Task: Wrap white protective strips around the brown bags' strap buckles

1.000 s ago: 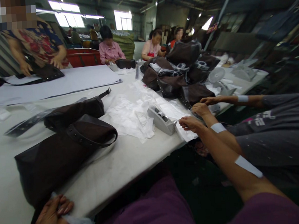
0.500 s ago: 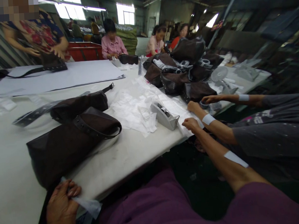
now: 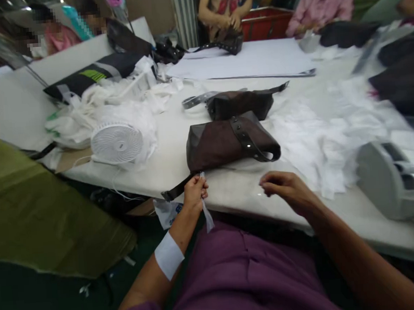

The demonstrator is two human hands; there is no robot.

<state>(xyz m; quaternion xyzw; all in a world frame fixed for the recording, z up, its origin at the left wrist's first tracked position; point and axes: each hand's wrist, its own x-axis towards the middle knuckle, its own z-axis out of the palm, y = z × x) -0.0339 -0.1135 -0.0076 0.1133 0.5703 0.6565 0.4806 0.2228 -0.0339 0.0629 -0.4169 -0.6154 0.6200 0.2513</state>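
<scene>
A dark brown handbag (image 3: 216, 145) with black trim and a studded strap lies on the table in front of me. At its lower left corner, my left hand (image 3: 195, 192) is closed on a thin, whitish see-through strip (image 3: 207, 216), whose loose end hangs below the fist. A black strap end with a buckle (image 3: 170, 194) sticks out to the left of that hand. My right hand (image 3: 287, 187) hovers over the table edge, right of the bag, with fingers pinched together; whatever they hold is too small to name. Behind lies a second dark bag (image 3: 240, 103).
A grey tape dispenser (image 3: 382, 180) stands at the right, beside white wrapping sheets (image 3: 319, 142). On the left are a white fan (image 3: 117, 142) and crumpled plastic. Across the table (image 3: 170, 138), a person handles a bag (image 3: 232, 40) near large white sheets (image 3: 257, 61).
My view has swung left, bringing in the fan. My right hand has moved from beside the tape dispenser toward the bag. My left hand still grips the strip at the bag's corner.
</scene>
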